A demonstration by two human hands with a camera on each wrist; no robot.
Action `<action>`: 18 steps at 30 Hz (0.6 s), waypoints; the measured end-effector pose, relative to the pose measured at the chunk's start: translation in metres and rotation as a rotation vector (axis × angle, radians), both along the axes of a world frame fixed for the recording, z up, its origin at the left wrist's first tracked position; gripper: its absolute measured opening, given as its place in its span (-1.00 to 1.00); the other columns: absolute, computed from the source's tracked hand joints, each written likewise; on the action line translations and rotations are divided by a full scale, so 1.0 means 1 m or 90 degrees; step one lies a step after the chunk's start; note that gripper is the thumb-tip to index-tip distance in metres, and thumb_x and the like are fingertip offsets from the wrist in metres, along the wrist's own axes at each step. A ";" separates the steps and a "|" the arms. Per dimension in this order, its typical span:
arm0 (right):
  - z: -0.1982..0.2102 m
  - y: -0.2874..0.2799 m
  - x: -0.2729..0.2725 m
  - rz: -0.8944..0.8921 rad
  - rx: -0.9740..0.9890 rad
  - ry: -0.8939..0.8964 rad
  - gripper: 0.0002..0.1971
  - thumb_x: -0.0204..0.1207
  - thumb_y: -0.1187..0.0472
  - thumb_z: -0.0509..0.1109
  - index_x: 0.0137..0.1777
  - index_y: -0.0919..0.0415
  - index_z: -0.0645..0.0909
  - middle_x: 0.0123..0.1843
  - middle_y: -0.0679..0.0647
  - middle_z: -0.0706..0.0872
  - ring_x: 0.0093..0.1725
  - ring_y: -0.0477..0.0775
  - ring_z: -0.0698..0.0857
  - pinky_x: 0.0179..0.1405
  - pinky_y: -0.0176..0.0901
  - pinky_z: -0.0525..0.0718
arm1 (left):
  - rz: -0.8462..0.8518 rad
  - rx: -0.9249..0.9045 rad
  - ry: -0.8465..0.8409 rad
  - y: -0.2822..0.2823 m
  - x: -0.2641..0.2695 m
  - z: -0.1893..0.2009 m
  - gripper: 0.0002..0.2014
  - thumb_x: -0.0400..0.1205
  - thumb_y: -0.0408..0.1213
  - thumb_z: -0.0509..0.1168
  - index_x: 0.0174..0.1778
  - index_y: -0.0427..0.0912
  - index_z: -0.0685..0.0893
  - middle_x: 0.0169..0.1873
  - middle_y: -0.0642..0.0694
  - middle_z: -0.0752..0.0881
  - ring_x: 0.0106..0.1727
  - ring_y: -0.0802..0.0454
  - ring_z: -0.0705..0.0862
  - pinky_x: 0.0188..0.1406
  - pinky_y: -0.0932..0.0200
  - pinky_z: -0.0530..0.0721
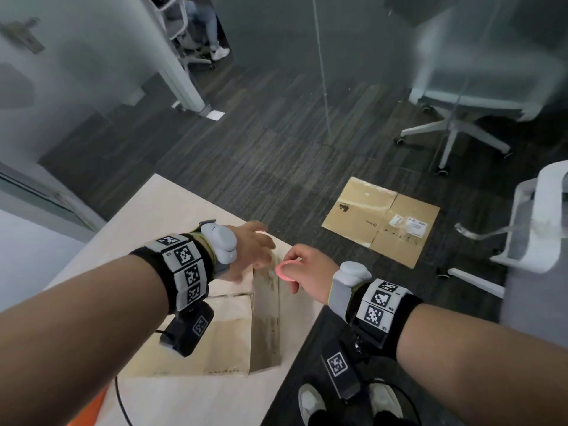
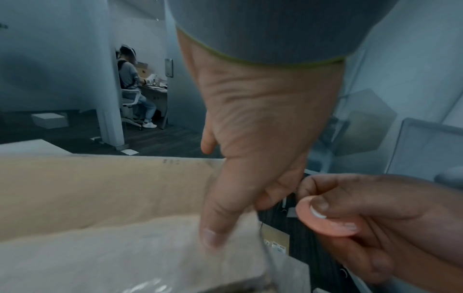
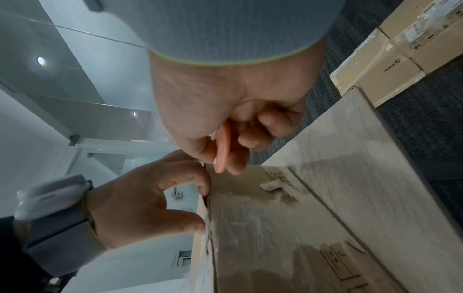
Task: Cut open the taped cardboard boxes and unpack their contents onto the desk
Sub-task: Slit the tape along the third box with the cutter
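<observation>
Pinched between thumb and curled fingers of right hand (image 1: 310, 273): small flat round pink-orange plastic cutter (image 1: 285, 269), edge pointing down just above far corner of brown taped cardboard box (image 1: 215, 333). Same cutter (image 3: 221, 150) seen edge-on from right wrist, hovering beside top seam of box (image 3: 288, 228), contact with cardboard not clear. Left hand (image 1: 246, 253) on far top edge of box, thumb and fingertips (image 3: 198, 224) pressed at seam where flap meets side, fingers bent over edge, pinching flap. From left wrist view, index finger (image 2: 215, 224) pointing down onto cardboard covered in clear shiny tape. Box lying flat on pale wooden desk (image 1: 172, 204), close to desk's right edge. On dark carpet beyond desk, well apart: flattened brown cardboard box with white labels (image 1: 384, 222). White swivel chair (image 1: 455, 124) further back, behind glass partition. Seated person (image 2: 132, 89) at distant desk.
</observation>
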State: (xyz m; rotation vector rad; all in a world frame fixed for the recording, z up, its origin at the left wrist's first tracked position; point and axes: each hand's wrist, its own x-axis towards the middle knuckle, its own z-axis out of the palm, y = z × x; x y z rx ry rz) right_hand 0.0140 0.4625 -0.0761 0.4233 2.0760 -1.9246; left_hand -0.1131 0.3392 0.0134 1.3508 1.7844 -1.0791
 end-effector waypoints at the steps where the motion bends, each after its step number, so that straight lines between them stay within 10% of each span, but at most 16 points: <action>1: 0.000 0.000 0.000 0.003 0.000 0.002 -0.90 0.47 0.06 0.42 -0.16 0.05 0.61 -0.40 0.12 0.76 -0.38 -0.06 0.60 -0.19 -0.08 0.55 | -0.003 0.002 -0.021 0.002 -0.003 -0.004 -0.59 0.63 -0.13 0.43 0.40 -0.05 0.59 0.76 -0.05 0.15 0.78 -0.21 -0.08 0.71 -0.10 0.15; 10: -0.002 -0.014 0.002 0.058 -0.033 0.016 -0.88 0.53 -0.01 0.41 -0.11 0.01 0.63 -0.35 0.02 0.78 -0.46 -0.10 0.55 -0.26 -0.09 0.54 | 0.091 0.150 -0.113 -0.007 -0.013 -0.002 -0.86 0.56 -0.34 0.42 0.02 -0.17 0.71 0.47 -0.02 0.55 0.52 -0.05 0.45 0.39 0.07 0.52; 18: -0.004 -0.025 -0.005 0.024 -0.069 0.016 -0.82 0.57 0.03 0.41 0.05 0.10 0.68 -0.39 0.03 0.74 -0.49 -0.13 0.55 -0.31 -0.14 0.50 | 0.109 0.220 -0.109 -0.010 -0.010 -0.005 -0.80 0.52 -0.46 0.27 -0.04 -0.14 0.71 0.36 0.05 0.62 0.40 -0.02 0.56 -0.05 0.39 0.35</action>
